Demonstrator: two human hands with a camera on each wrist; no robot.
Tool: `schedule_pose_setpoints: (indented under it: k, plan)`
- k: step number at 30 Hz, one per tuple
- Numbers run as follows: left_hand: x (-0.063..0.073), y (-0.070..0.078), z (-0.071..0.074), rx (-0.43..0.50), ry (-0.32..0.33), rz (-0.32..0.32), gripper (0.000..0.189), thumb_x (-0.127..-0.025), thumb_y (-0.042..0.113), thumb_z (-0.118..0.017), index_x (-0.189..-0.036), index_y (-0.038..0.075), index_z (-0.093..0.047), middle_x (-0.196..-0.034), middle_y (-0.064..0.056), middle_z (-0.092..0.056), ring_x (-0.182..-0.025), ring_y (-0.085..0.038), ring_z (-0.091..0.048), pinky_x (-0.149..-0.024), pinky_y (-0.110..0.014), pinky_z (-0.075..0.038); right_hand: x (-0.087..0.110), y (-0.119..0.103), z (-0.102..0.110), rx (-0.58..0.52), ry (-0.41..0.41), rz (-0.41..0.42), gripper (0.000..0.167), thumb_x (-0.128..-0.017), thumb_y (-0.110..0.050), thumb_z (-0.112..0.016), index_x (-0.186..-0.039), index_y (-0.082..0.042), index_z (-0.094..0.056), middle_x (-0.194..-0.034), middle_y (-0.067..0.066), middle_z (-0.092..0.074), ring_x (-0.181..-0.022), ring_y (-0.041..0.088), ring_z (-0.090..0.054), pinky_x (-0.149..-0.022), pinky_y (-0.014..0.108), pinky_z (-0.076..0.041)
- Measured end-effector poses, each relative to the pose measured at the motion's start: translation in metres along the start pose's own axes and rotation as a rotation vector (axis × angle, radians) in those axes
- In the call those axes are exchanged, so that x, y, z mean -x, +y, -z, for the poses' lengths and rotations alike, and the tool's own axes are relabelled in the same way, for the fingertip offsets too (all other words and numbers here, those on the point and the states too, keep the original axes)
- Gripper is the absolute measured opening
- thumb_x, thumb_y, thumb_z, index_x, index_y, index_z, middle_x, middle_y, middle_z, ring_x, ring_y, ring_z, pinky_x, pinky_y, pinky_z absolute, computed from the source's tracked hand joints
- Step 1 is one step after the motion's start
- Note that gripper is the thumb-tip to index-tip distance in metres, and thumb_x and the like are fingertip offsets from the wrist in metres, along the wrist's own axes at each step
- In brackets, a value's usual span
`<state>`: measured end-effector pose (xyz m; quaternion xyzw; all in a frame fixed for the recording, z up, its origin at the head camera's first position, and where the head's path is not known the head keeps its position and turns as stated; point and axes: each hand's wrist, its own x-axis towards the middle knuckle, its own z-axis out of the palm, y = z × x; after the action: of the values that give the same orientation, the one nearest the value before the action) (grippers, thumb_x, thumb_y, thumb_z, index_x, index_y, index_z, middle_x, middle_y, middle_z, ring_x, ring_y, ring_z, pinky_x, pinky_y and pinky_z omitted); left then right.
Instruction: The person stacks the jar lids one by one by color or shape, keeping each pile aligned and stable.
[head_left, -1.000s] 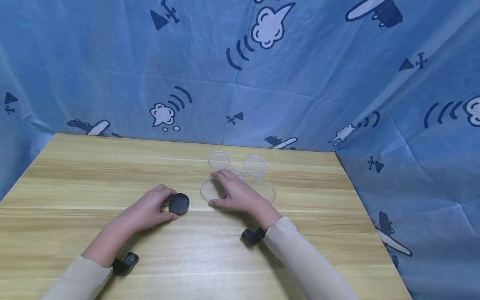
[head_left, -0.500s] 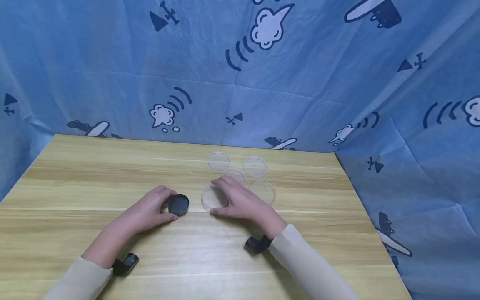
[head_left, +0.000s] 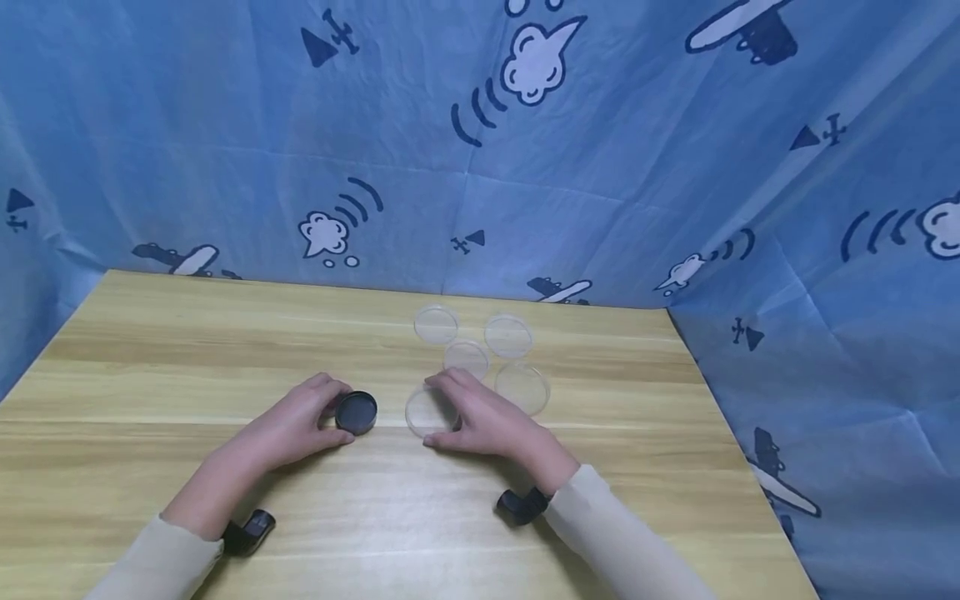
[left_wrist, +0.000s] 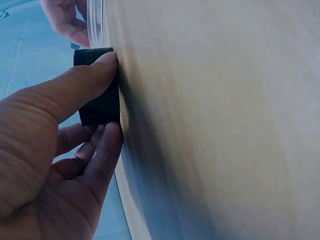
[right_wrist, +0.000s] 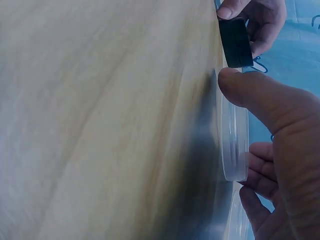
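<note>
My left hand [head_left: 296, 421] grips a black, shallow round container [head_left: 356, 413] by its sides, thumb on the near side and fingers behind. In the left wrist view the black container [left_wrist: 100, 87] is low at the tabletop, a faint seam around its wall. To its right, my right hand [head_left: 487, 417] holds a clear petri dish [head_left: 429, 412] between thumb and fingers, partly covering its right side. The right wrist view shows that petri dish [right_wrist: 234, 145] edge-on at the table, with the thumb at one end and fingertips at the other.
Beyond the right hand lie more clear round dishes: one [head_left: 466, 360] just behind it, one [head_left: 522, 388] to the right, and two at the back, left [head_left: 436, 324] and right [head_left: 508, 335]. Blue printed cloth [head_left: 420, 150] rises behind the wooden table [head_left: 187, 350].
The right hand has drawn the petri dish toward the person, slightly rightward, away from the dish behind, which now shows more fully. The left hand and black container have stayed put.
</note>
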<state>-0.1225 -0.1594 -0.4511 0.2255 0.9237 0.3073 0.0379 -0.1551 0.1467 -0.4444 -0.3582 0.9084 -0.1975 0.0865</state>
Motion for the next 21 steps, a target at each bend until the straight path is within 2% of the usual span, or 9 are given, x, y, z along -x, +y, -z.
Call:
schedule_pose_setpoints:
  k: [9, 21]
  plan:
    - [0.0002, 0.0009, 0.0001, 0.002, -0.011, 0.01, 0.052, -0.082, 0.02, -0.09, -0.123, -0.002, -0.067, -0.109, -0.01, -0.066, -0.096, -0.019, -0.062, -0.089, -0.045, -0.056, 0.0001, -0.0014, -0.0046, 0.017, 0.001, 0.016, 0.081, -0.087, -0.044, -0.083, -0.149, -0.005, -0.05, -0.145, 0.011, -0.056, -0.136, 0.022, -0.053, -0.118, 0.037, -0.046]
    - [0.0011, 0.0004, -0.0006, -0.012, 0.002, 0.001, 0.053, -0.081, 0.019, -0.09, -0.123, -0.003, -0.067, -0.11, -0.012, -0.067, -0.097, -0.021, -0.063, -0.089, -0.046, -0.056, 0.0013, -0.0003, -0.0086, 0.032, -0.018, -0.012, 0.086, -0.087, -0.047, -0.082, -0.153, -0.005, -0.046, -0.15, 0.012, -0.053, -0.14, 0.024, -0.051, -0.12, 0.038, -0.044]
